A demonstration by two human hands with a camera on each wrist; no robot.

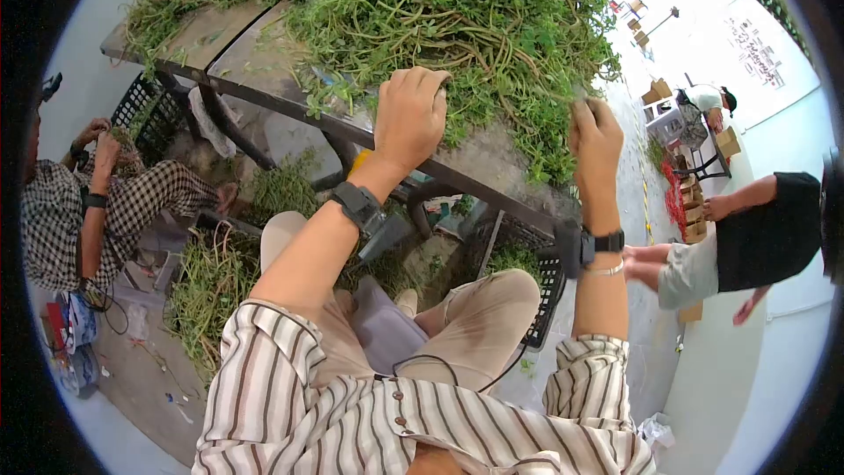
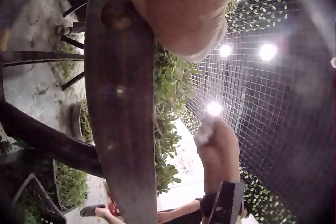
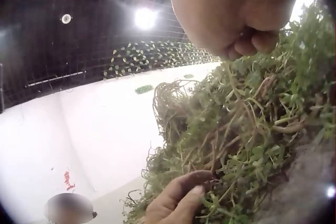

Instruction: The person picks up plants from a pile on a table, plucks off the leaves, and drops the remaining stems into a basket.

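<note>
A large heap of leafy green plants point(image 1: 475, 26) with long brownish stems covers the table. At the near edge of the heap, my left hand point(image 1: 411, 119) is bent over the tabletop. The right wrist view shows this left hand point(image 3: 176, 203) pinching a thin stem between thumb and forefinger. Farther right, my right hand point(image 1: 595, 136) is raised beside the heap, fingers curled. A thin plant stem point(image 3: 231, 74) runs down from its fingertips. In the left wrist view, the back of the left hand point(image 2: 184, 14) fills the top and hides its fingers.
The dark table edge point(image 1: 290, 104) runs before me. Black crates point(image 1: 549, 290) and plant piles point(image 1: 215, 290) stand below. A seated person point(image 1: 105, 202) works at left; another person point(image 1: 756, 233) stands at right. A third person point(image 1: 710, 101) is farther back near cardboard boxes.
</note>
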